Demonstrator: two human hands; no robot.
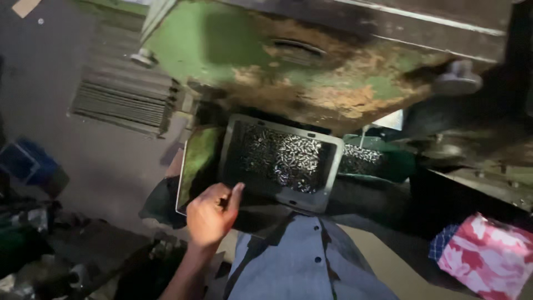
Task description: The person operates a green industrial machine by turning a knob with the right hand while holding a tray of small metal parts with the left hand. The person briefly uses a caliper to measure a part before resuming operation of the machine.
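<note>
Tray [327,166] of small metal parts sits just right of the left hand [211,214], whose fingers clamp its near-left corner.

A grey tray [327,178] of small metal parts [283,156] rests on the person's lap. The dim floor [105,166] at left carries a ribbed metal grate [119,94] and a blue box [28,161].

A dim workshop with a dark, dusty concrete floor [83,150]. A heavy green machine body [288,61], its paint rusted and flaking, fills the upper view. A ribbed metal grate [125,91] lies on the floor to the left, near a blue box [25,161]. A red-and-white patterned cloth [488,258] sits lower right.
</note>
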